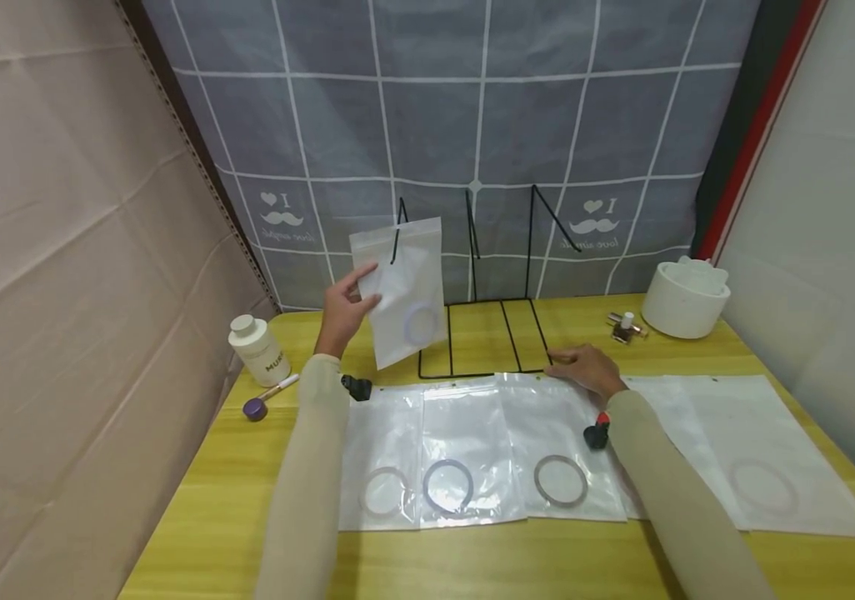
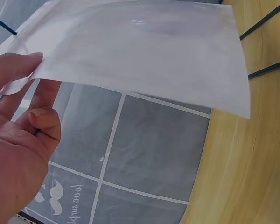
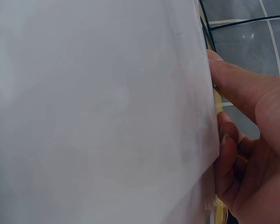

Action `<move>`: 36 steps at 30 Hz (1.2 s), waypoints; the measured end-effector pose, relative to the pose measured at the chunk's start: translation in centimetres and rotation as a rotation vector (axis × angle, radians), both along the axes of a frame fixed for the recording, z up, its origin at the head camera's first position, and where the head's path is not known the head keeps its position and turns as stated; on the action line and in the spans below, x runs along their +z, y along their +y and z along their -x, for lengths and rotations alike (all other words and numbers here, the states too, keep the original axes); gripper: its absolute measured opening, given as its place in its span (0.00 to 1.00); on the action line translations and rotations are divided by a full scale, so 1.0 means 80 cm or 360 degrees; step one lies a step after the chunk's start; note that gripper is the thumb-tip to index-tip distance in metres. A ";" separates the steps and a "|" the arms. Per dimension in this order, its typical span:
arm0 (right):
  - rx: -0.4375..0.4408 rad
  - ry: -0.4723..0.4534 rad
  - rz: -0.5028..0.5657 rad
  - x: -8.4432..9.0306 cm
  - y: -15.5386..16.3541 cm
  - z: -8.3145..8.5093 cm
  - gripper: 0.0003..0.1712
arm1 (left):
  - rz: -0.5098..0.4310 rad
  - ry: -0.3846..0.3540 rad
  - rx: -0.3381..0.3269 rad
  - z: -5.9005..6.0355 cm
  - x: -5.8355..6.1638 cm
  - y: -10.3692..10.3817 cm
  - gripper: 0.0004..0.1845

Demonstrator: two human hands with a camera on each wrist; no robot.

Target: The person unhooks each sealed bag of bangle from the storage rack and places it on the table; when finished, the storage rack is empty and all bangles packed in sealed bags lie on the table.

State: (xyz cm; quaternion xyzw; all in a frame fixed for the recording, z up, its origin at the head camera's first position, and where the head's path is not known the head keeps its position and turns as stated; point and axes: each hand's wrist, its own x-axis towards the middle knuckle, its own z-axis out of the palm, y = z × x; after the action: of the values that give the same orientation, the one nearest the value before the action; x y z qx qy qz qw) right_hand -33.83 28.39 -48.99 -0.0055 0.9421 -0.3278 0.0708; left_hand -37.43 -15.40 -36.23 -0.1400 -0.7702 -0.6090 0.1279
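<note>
A white zip-lock bag (image 1: 405, 292) with a pale ring-shaped item in it hangs from the left hook of a black wire display rack (image 1: 529, 242). My left hand (image 1: 347, 310) pinches the bag's left edge; in the left wrist view the thumb lies on its face and fingers (image 2: 45, 93) are behind it. My right hand (image 1: 585, 369) is at the front right corner of the rack's base, thumb and fingers around the wire. In the right wrist view the bag edge of a flat-lying bag (image 3: 107, 107) hides part of the right fingertips.
Several zip-lock bags (image 1: 465, 417) with rings inside lie overlapping in a row along the table (image 1: 247, 500). At left stand a white bottle (image 1: 260, 350) and a purple-capped item (image 1: 255, 408). At right are a white round container (image 1: 686, 298) and small bottles (image 1: 625, 327).
</note>
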 end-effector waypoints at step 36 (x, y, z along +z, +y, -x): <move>0.0030 0.0014 -0.0010 -0.005 0.003 0.001 0.39 | -0.0141 0.0121 -0.0174 -0.159 0.025 -0.067 0.26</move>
State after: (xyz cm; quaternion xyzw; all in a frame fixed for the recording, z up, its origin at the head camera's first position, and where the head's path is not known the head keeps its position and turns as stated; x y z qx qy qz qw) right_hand -33.94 28.66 -49.37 -0.0154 0.9433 -0.3243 0.0699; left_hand -24.73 -20.80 -34.25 -0.1990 -0.7283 -0.6428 0.1299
